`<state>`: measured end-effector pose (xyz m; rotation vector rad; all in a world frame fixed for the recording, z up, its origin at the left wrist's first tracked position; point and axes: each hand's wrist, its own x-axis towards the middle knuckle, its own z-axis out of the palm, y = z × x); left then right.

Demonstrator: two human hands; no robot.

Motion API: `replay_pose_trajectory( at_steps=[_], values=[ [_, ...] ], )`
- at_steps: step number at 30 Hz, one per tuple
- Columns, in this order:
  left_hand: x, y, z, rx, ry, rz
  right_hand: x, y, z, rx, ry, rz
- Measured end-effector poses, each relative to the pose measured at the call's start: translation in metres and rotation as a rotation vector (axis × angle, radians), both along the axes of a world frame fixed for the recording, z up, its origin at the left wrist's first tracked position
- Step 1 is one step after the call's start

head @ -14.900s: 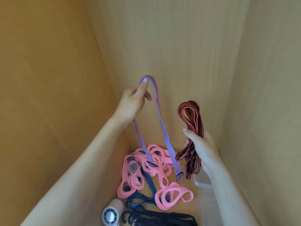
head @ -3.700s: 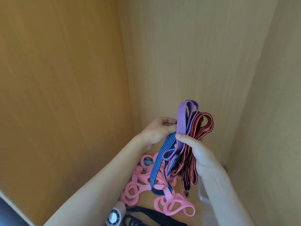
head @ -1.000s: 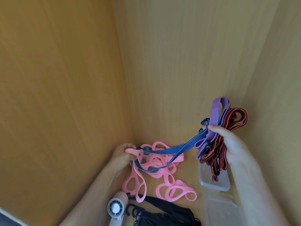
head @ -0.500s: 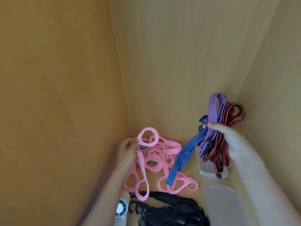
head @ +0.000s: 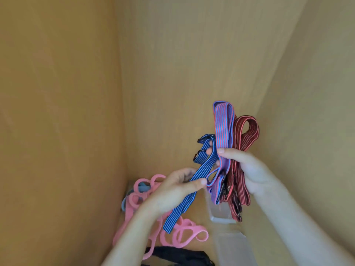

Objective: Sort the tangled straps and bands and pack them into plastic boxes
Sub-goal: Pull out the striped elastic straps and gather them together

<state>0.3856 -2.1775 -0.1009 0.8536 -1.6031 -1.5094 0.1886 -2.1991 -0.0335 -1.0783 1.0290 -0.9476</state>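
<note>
My right hand (head: pixel 247 169) grips a folded bundle held upright: a purple strap with red stripes (head: pixel 222 127) in front and a dark red strap (head: pixel 246 131) behind it. A blue striped strap (head: pixel 194 181) with a dark buckle hangs from the same bundle, and my left hand (head: pixel 172 191) pinches it lower down between thumb and fingers. Its loose end dangles over a tangle of pink bands (head: pixel 180 235) on the wooden floor. Clear plastic boxes (head: pixel 221 214) lie below my right hand.
Wooden walls close in on the left, back and right. Black straps (head: pixel 178 256) lie at the bottom edge. A second clear box (head: pixel 230 244) sits nearer to me. A grey-blue band (head: pixel 144 188) pokes out among the pink ones.
My left hand has let go of the pink bands, risen, and taken hold of the hanging blue striped strap. My right hand keeps its bundle.
</note>
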Motion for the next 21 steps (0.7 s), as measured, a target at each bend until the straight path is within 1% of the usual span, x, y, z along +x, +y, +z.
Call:
replay_pose_trajectory(
  at_steps=[2,4,6,8,11,12,15,19,21],
  values=[
    [-0.004,0.0,0.005,0.029,0.092,-0.034,-0.006,0.006,0.003,-0.078,-0.152,-0.003],
    [-0.004,0.003,0.009,0.026,0.084,-0.033,-0.013,0.009,0.009,-0.106,-0.188,-0.017],
    [-0.003,0.005,0.011,0.011,0.096,-0.01,-0.018,0.004,0.004,-0.1,-0.165,-0.086],
    [0.0,0.006,0.012,0.018,0.147,0.011,-0.017,0.004,-0.004,-0.042,-0.096,-0.167],
    [0.008,0.009,0.015,0.085,0.241,-0.038,-0.016,0.008,-0.019,0.008,-0.027,-0.182],
    [0.009,0.01,0.015,0.08,0.234,-0.069,-0.014,0.009,-0.023,0.02,-0.028,-0.18],
    [0.01,0.01,0.015,0.033,0.101,-0.064,-0.011,0.007,-0.029,-0.004,-0.029,-0.166],
    [0.011,0.009,0.015,-0.012,-0.158,0.105,-0.008,0.007,-0.025,-0.067,-0.064,-0.11],
    [0.013,0.008,0.018,-0.007,-0.173,0.128,-0.008,0.007,-0.026,-0.088,0.007,-0.087]
  ],
)
